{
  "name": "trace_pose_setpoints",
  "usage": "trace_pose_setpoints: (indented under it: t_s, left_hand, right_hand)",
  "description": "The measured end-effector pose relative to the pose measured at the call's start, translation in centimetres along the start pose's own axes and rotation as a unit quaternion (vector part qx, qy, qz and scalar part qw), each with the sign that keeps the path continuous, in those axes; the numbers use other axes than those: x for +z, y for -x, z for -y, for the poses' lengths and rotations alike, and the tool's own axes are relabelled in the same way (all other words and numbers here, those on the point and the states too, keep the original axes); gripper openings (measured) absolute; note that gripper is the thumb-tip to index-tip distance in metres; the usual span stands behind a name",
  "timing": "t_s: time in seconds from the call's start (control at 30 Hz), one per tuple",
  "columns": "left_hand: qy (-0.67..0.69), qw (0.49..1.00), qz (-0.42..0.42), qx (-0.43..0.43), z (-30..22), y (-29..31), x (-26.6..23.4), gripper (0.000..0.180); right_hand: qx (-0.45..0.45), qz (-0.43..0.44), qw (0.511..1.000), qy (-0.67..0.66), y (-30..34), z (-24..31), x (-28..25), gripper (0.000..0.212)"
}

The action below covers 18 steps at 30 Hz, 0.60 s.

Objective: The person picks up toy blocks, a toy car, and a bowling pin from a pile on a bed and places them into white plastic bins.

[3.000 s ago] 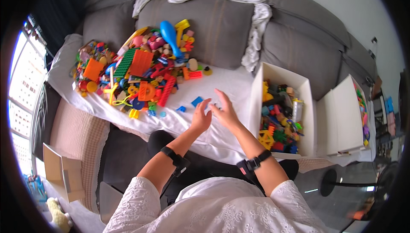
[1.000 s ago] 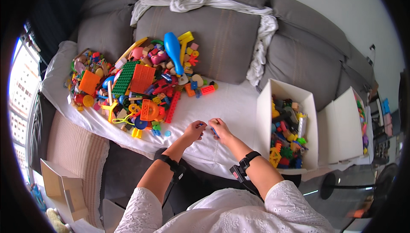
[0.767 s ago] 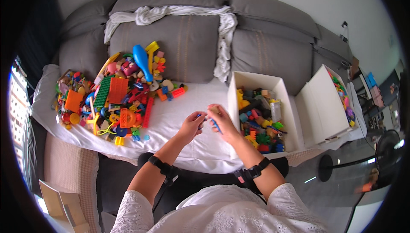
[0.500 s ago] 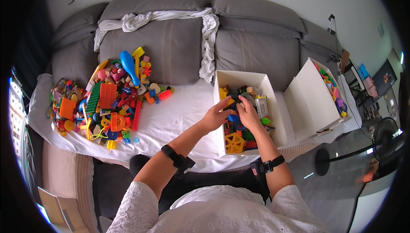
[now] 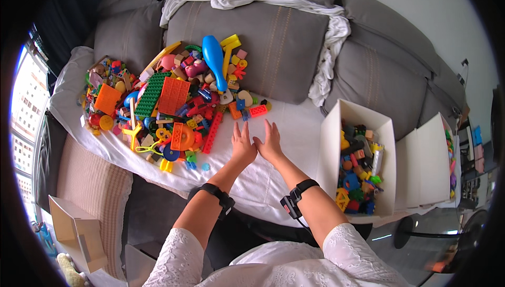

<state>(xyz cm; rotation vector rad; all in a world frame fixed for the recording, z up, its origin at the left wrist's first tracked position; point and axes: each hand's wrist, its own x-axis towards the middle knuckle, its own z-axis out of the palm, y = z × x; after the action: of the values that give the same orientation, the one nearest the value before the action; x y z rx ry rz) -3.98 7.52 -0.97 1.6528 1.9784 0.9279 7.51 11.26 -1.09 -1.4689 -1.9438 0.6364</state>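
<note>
My left hand and my right hand lie side by side over the white sheet on the sofa seat, fingers stretched and apart, holding nothing. Just beyond them to the left spreads a big pile of colourful plastic toys and bricks, with a blue bowling pin, a green plate and an orange plate in it. A red brick lies closest to my fingertips. To the right stands an open white box filled with mixed toys.
A second white box with toys stands further right. A grey sofa back with a white cloth draped over it rises behind. A cardboard box sits on the floor at lower left. A black stand base is at lower right.
My hands carried small pieces from the sheet to the white box, reached into it, and have come back empty to the sheet beside the toy pile. The view swung right, then left again.
</note>
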Motion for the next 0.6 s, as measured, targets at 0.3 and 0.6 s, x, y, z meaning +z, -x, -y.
trace_pose_setpoints:
  t_s: [0.3,0.6]
  left_hand:
    - [0.084,0.996,-0.013,0.038,1.3,-6.7,-1.1,0.098]
    - [0.119,0.987,-0.098,0.039,1.2,-6.9,0.3,0.086]
  right_hand:
    - [0.072,0.030,0.968,-0.237,-11.0,-4.2,2.1,0.048]
    - [-0.070,-0.017,0.997,-0.005,-11.3,-3.1,3.4,0.037]
